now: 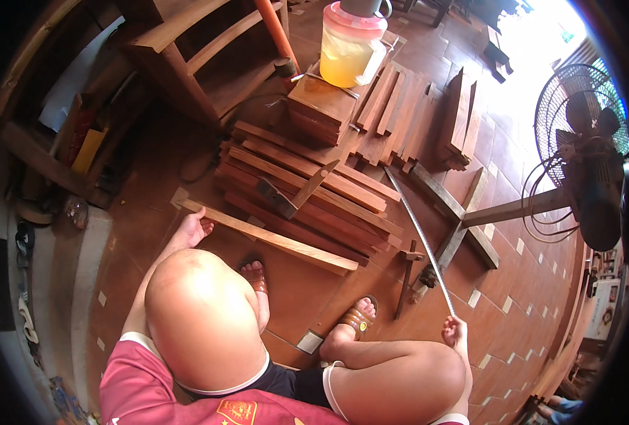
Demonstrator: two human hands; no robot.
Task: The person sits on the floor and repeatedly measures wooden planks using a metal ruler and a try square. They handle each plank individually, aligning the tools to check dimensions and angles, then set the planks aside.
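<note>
My left hand (192, 230) is closed around the left end of a light brown wooden slat (272, 237), which slants down to the right in front of the stacked wood. Out to the right, my right hand (454, 331) pinches the near end of a long, thin metal ruler (422, 241). Its far end reaches up to the edge of the wood pile. Several reddish wooden strips (314, 180) lie stacked just beyond the slat. On top of them rests an L-shaped wooden square (301, 190).
A wooden T-shaped tool (408, 273) is on the tiled floor near my sandalled foot. At the right, a fan (583, 134) is mounted on a wooden cross-shaped stand (470, 219). A pitcher of yellow drink (350, 49) tops a wooden block (321, 106). Chair frames (194, 57) stand far left.
</note>
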